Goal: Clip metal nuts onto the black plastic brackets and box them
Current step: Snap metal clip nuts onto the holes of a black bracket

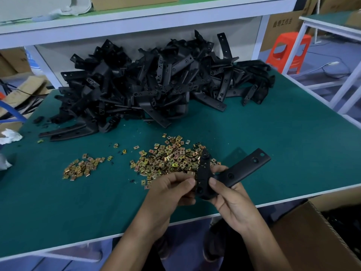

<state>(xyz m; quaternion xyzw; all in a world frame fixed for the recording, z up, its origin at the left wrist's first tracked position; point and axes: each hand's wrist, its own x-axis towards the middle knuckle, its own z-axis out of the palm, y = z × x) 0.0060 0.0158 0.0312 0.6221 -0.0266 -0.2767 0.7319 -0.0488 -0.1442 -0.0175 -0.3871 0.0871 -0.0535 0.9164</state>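
Observation:
A black plastic bracket (240, 169) is held above the table's front edge, its long arm pointing up and right. My right hand (230, 196) grips it at the bend, thumb on top. My left hand (173, 188) has its curled fingers at the bracket's short arm; whether a nut sits between those fingertips cannot be seen. A big pile of loose gold metal nuts (170, 159) lies just beyond my hands, and a smaller pile of nuts (82, 167) lies to the left. A large heap of black brackets (156, 83) fills the back of the table.
The green table (273, 137) has a white front edge. An open cardboard box (316, 237) stands on the floor at the lower right. A red plastic stool (289, 49) is beyond the table's right corner. White shelving runs along the back.

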